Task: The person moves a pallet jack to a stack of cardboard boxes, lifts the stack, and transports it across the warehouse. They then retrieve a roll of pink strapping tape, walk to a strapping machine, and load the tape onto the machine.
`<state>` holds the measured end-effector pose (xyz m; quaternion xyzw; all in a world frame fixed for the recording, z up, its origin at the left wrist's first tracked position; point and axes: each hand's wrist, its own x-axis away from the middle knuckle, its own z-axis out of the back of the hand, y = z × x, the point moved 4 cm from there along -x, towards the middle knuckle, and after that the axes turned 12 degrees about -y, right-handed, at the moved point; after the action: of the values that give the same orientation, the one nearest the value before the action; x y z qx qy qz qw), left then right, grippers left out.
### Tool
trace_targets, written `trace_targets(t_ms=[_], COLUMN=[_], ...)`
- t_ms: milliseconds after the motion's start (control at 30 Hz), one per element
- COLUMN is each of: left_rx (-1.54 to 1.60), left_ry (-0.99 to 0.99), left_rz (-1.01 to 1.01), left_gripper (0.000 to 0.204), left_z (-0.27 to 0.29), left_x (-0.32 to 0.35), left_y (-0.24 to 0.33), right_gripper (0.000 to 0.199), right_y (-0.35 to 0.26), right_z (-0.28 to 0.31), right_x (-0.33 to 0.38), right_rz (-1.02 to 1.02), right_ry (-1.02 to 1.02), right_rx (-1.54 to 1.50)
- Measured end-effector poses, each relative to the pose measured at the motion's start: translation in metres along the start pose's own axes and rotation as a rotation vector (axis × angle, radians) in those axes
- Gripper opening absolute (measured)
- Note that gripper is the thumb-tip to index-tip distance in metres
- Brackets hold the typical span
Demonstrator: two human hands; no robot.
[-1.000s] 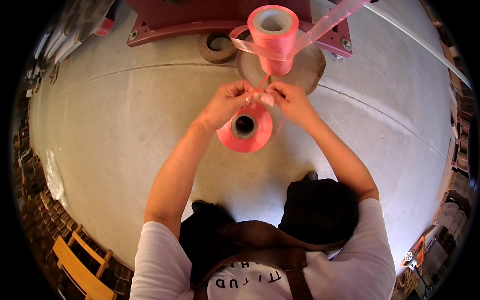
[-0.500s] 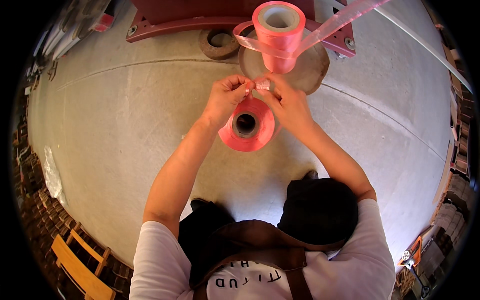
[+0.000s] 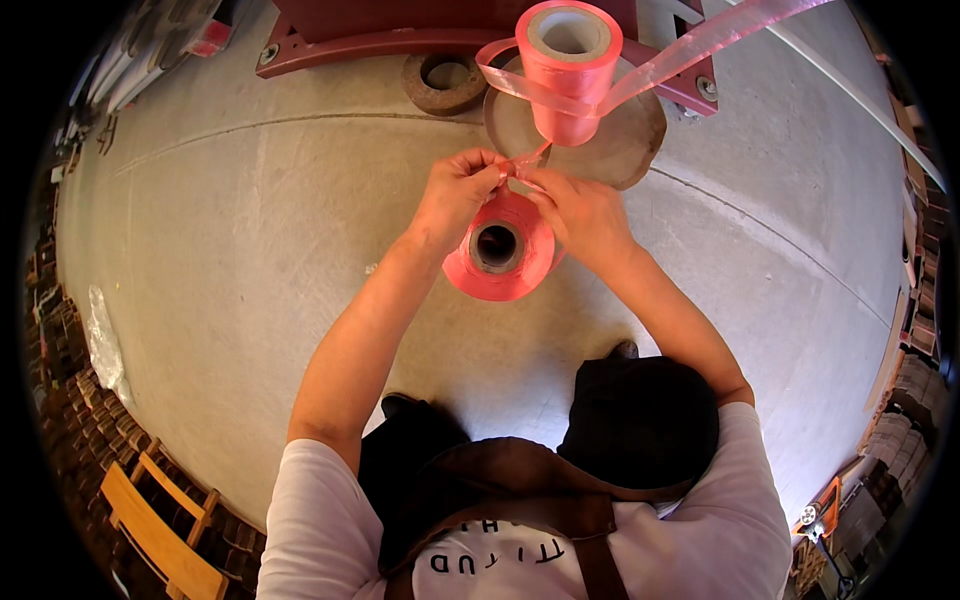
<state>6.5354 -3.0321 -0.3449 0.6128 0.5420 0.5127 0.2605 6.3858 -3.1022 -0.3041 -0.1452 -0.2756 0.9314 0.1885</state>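
My left hand (image 3: 462,188) pinches a thin pink plastic ribbon (image 3: 528,158) between thumb and fingers. Close beside it, my right hand (image 3: 578,208) is closed with its fingertips on the same ribbon; the exact grip there is partly hidden. Just below both hands stands a pink ribbon roll (image 3: 468,270), its dark hollow core facing up. A taller pink ribbon spool (image 3: 565,95) with a pale cardboard core is beyond the hands, on a round grey disc (image 3: 625,150). One wide pink strip (image 3: 690,60) loops round that spool and runs off to the upper right.
A dark red metal frame (image 3: 380,48) with bolted feet spans the far side. Next to it lies a brown ring (image 3: 442,98) on the concrete floor (image 3: 250,230). A wooden chair (image 3: 165,535) is at lower left, crumpled clear plastic (image 3: 105,345) farther left, and an orange-handled cart (image 3: 822,515) at lower right.
My right hand has turned and its fingers have folded in closer to the left hand. Ribbon now shows stretching from the fingers toward the far spool. The view has shifted slightly.
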Motion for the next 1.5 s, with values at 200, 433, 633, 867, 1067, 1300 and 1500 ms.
trace_targets(t_ms=[200, 433, 633, 867, 1067, 1300, 1500], left_rx=[-0.066, -0.035, 0.037, 0.169, 0.247, 0.185, 0.07], left_ry=[-0.106, -0.254, -0.268, -0.25, -0.293, -0.312, -0.349], left_rz=[0.064, 0.121, 0.121, 0.133, 0.127, 0.112, 0.1], left_gripper=[0.008, 0.011, 0.014, 0.011, 0.01, 0.012, 0.017], left_z=[-0.007, -0.006, -0.006, -0.008, -0.009, -0.005, -0.006], left_x=[0.001, -0.001, 0.001, 0.001, 0.002, 0.001, 0.005], left_y=[0.004, 0.005, -0.001, -0.001, 0.001, -0.006, 0.0], right_gripper=[0.015, 0.017, 0.017, 0.017, 0.017, 0.018, 0.02], right_y=[0.011, 0.035, 0.03, 0.04, 0.033, 0.03, 0.03], right_z=[0.0, -0.023, -0.022, -0.037, -0.043, -0.044, -0.044], right_x=[-0.004, -0.01, -0.011, -0.004, -0.005, -0.006, -0.01], right_rz=[-0.118, -0.354, -0.366, -0.459, -0.443, -0.437, -0.422], right_ry=[-0.027, -0.132, -0.19, -0.334, -0.294, -0.317, -0.273], right_rx=[-0.222, -0.909, -0.934, -1.628, -1.763, -1.701, -1.409])
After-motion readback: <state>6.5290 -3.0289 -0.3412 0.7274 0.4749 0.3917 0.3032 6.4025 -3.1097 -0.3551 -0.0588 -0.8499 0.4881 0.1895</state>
